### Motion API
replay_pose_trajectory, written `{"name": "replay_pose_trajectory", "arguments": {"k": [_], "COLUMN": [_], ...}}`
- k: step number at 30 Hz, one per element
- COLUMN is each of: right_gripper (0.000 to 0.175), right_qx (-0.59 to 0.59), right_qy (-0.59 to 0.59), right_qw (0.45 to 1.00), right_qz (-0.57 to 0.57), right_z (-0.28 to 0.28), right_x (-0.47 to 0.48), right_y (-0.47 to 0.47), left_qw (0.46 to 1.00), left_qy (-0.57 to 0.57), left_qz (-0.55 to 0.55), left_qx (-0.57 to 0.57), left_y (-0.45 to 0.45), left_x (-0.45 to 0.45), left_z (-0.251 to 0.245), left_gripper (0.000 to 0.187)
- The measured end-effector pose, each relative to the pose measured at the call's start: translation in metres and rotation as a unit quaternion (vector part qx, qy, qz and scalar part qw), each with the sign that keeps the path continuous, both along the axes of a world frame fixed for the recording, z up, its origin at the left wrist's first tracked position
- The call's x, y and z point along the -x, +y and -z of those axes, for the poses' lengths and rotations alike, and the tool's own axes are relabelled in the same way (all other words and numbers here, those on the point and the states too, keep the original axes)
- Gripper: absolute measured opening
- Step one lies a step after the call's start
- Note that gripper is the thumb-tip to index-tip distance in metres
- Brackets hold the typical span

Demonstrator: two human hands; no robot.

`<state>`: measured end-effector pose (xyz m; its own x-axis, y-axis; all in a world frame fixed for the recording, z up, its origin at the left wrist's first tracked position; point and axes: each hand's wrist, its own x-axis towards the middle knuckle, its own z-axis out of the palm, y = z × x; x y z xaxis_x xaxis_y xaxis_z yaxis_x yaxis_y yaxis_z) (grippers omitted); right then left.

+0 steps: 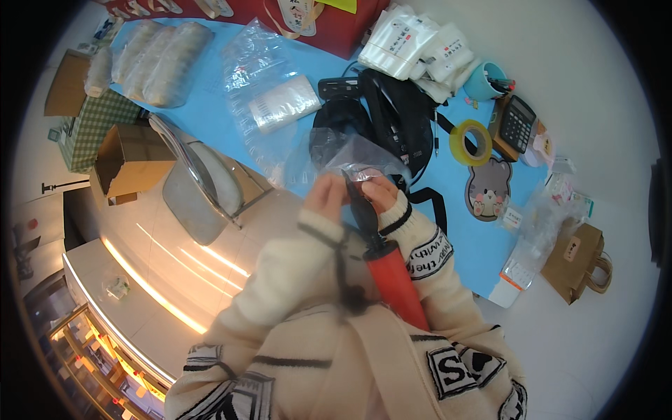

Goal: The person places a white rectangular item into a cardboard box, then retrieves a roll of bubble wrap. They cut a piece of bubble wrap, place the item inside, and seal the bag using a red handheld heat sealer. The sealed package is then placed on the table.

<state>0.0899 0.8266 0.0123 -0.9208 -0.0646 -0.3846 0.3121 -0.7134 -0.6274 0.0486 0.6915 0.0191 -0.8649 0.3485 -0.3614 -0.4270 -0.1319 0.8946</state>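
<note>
A red hand pump (396, 286) with a black tapered nozzle (364, 212) lies against my front, pointing up between my hands. The nozzle's tip meets the edge of a clear plastic film (362, 152). My left hand (326, 195) pinches the film's edge on the left of the nozzle. On the nozzle's right, my right hand (381, 193) grips the same edge with bent fingers. Whether the tip is inside the film is hidden by fingers and folds. Beyond my hands, a long strip of clear air-column film (252, 79) curves across the blue tabletop (202, 113).
A black bag (401, 118) lies just past my hands. A tape roll (471, 143), calculator (517, 123) and bear-shaped mat (489, 191) are to the right. Wrapped bundles (173, 68) lie far left. A folding chair (202, 178) and cardboard box (131, 160) stand left of the table.
</note>
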Motion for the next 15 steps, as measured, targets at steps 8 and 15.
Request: {"name": "replay_pose_trajectory", "arguments": {"k": [8,15], "right_gripper": [0.012,0.004], "right_qx": [-0.078,-0.047], "right_qy": [-0.119,-0.065], "right_qw": [0.990,0.996], "right_qz": [0.025,0.045], "right_z": [-0.020,-0.029], "right_x": [0.011,0.012], "right_y": [-0.001,-0.003], "left_qw": [0.999,1.000], "left_qy": [-0.009,0.010], "left_qz": [-0.028,-0.013], "left_qx": [-0.012,-0.019], "left_y": [0.004,0.001], "left_x": [-0.003,-0.002], "left_z": [-0.015,-0.017], "left_gripper": [0.019,0.020]}}
